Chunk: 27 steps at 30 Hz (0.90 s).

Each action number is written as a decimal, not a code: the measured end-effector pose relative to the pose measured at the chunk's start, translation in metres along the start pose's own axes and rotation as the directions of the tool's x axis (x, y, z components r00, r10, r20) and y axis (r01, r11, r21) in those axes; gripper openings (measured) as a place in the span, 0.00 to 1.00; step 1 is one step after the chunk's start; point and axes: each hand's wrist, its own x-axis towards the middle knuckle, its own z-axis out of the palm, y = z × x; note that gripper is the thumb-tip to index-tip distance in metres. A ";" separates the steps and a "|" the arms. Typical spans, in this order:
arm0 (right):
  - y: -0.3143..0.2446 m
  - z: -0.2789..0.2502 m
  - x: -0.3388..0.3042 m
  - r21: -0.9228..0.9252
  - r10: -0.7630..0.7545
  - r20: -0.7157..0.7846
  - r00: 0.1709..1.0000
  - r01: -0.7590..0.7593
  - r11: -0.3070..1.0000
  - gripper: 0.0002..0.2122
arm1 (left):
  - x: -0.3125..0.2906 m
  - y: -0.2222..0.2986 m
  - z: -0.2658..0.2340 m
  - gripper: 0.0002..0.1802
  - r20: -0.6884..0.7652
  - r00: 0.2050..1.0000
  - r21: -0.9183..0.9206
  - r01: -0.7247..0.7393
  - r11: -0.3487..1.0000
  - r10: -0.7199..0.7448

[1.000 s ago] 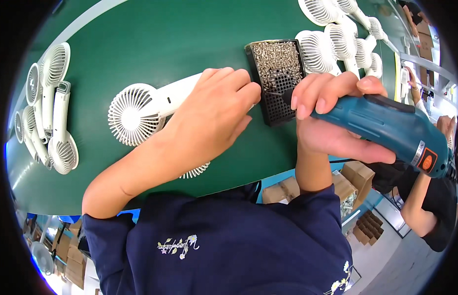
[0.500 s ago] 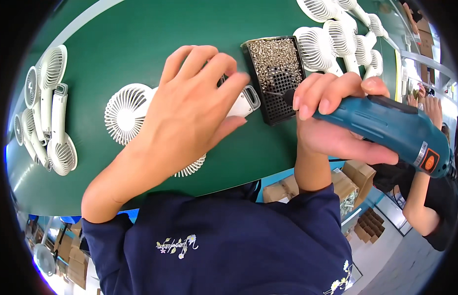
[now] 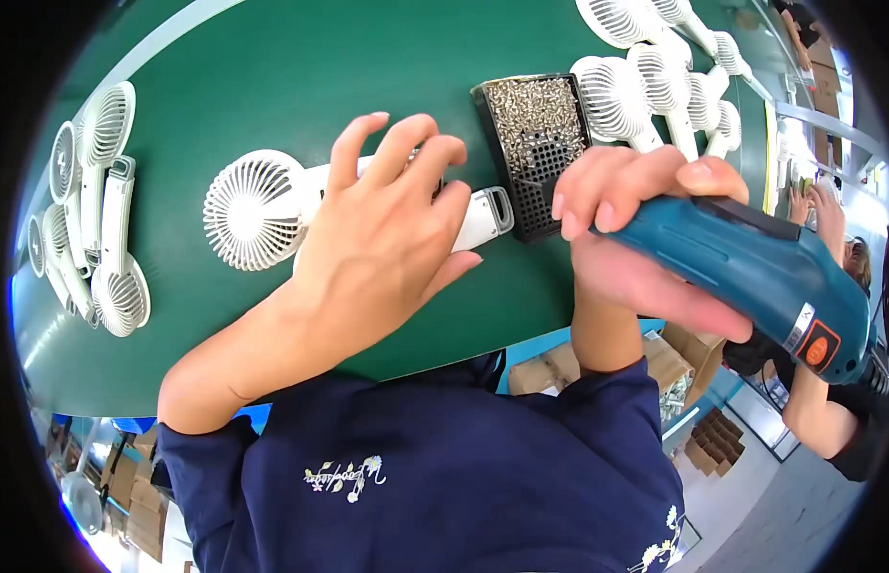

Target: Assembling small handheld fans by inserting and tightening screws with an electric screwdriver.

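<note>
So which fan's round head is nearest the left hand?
The white fan left of the left hand; other clearly visible heads lie grouped farther away.

- Green tabletop (image 3: pixel 273 81) is filling the upper middle, curving at the rim.
- Glare (image 3: pixel 43 340) is showing on its left side.
- Cardboard boxes (image 3: pixel 545 371) are sitting below its near edge.
- Grey floor (image 3: pixel 783 506) is showing lower right.
- Brown cartons (image 3: pixel 144 516) are standing lower left.

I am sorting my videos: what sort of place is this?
Probably a factory assembly workshop: similar white handheld fans lie in groups on a green worktable, a black tray holds many small metal pieces, likely screws, and the right hand grips a teal power tool.
</note>
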 end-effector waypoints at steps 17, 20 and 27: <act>-0.012 0.018 0.004 0.073 0.069 0.026 0.997 -0.071 0.995 0.44 | 0.000 -0.001 0.001 0.20 0.012 1.000 -0.015 -0.014 1.000 0.015; -0.010 0.019 0.004 0.067 0.096 0.021 0.995 -0.097 0.993 0.44 | 0.000 -0.001 0.002 0.20 0.011 1.000 -0.012 -0.009 1.000 0.010; -0.024 0.022 0.010 0.049 0.068 -0.021 0.997 -0.067 0.997 0.39 | 0.004 -0.001 -0.001 0.21 -0.032 0.999 -0.129 0.011 0.992 -0.016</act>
